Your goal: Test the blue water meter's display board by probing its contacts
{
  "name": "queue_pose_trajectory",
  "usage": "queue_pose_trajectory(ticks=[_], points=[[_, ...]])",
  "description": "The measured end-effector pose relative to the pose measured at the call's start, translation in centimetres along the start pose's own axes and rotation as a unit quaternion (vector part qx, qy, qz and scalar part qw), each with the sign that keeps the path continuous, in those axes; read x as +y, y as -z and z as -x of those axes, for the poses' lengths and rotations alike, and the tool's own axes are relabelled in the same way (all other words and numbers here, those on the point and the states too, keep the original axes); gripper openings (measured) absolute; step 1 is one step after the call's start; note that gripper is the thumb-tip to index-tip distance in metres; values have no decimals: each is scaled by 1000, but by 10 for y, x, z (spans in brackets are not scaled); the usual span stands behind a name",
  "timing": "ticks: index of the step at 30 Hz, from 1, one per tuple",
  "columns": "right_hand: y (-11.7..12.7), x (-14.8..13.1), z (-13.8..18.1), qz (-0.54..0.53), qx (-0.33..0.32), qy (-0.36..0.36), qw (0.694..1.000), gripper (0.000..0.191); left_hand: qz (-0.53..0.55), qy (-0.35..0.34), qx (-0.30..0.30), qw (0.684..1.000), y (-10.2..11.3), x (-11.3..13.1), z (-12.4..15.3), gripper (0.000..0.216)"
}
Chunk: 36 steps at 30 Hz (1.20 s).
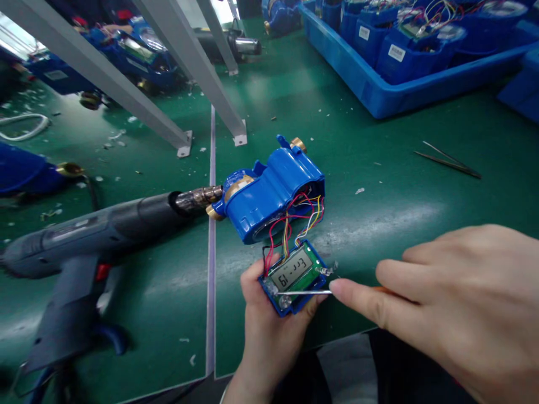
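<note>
My left hand is closed around a small blue-framed circuit board with an LCD display. Red, yellow, white and black wires run from its far edge into a blue water meter body lying on the bench with brass fittings. In my right hand is a screwdriver, gripped with the index finger stretched along its thin metal shaft. An orange bit of handle shows under the fingers. The shaft lies across the board, its tip at the near left corner beside a clear, glue-like blob.
A heat gun lies at left, its nozzle reaching the meter's brass end. Tweezers lie at right. A blue tray of wired meters stands at the back right. Grey metal legs rise at back left, with more meters beyond.
</note>
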State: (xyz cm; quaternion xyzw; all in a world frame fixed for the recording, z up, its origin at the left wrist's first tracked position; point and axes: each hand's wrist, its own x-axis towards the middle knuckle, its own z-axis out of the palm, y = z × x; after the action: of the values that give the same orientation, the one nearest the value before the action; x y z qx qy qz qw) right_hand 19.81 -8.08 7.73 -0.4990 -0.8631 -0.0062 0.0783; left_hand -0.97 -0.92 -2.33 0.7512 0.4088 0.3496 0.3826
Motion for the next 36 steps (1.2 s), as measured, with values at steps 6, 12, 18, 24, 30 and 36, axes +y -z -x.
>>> queue_pose_trajectory(ticks=[6, 12, 18, 24, 30, 36], points=[[-15, -6, 8, 33, 64, -77, 994, 29, 41, -10, -27, 999, -1, -1, 0, 69], [-28, -12, 8, 53, 57, -122, 989, 32, 47, 11, -22, 999, -1, 0, 0, 72], [-8, 23, -9, -24, -37, 64, 997, 39, 61, 31, -13, 998, -1, -2, 2, 73], [-16, 14, 0, -18, -39, 42, 998, 46, 58, 37, 1, 998, -4, -2, 1, 70], [-30, -11, 10, 47, -11, 15, 999, 48, 14, 28, 14, 999, -4, -1, -1, 65], [-41, -35, 19, 81, 23, -24, 996, 46, 24, 53, 17, 998, -4, -3, 2, 71]])
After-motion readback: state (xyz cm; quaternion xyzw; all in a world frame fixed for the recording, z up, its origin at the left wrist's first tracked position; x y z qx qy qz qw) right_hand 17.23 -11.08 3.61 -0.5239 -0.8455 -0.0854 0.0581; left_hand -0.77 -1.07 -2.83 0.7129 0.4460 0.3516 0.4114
